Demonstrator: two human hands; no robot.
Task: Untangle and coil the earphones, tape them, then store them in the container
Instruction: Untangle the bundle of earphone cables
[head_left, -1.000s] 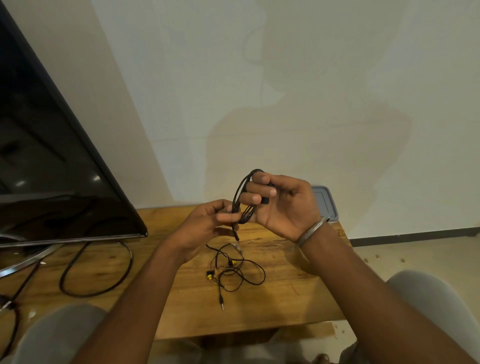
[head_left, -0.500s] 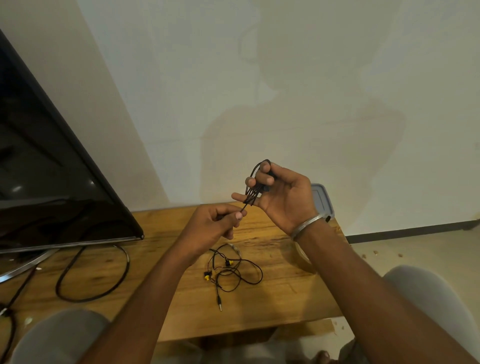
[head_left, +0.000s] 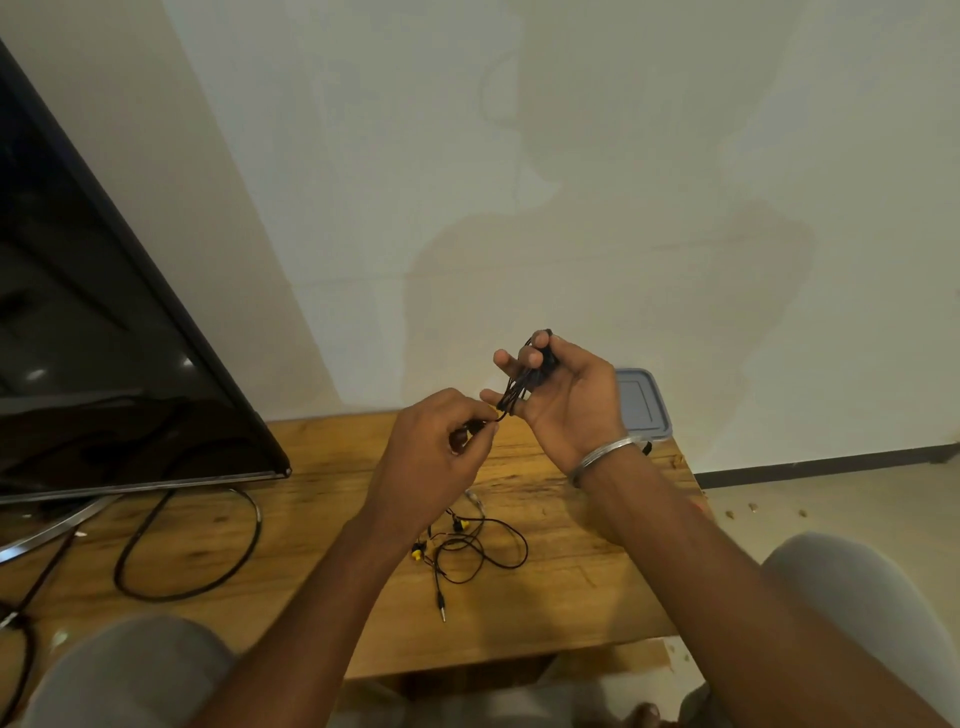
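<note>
Fingers (head_left: 531, 356) of my right hand (head_left: 569, 402) are spread and half curled, with the black earphone cable (head_left: 513, 396) looped around them as a spool so the coil keeps its shape. My left hand (head_left: 434, 449) pinches the loose tail just beside it, I judge to feed the next wrap. A second tangled pair (head_left: 470, 545) lies on the wooden table (head_left: 571, 525); the grey container (head_left: 643, 410) sits behind my right wrist, handy for storing.

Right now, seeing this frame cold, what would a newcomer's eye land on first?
The two raised hands at centre: the right hand has a black cable looped round its fingers, and the left hand pinches the loose end. Below them a tangled pair of yellow-tipped earphones lies on the wooden table, with a big dark television at the left.
</note>
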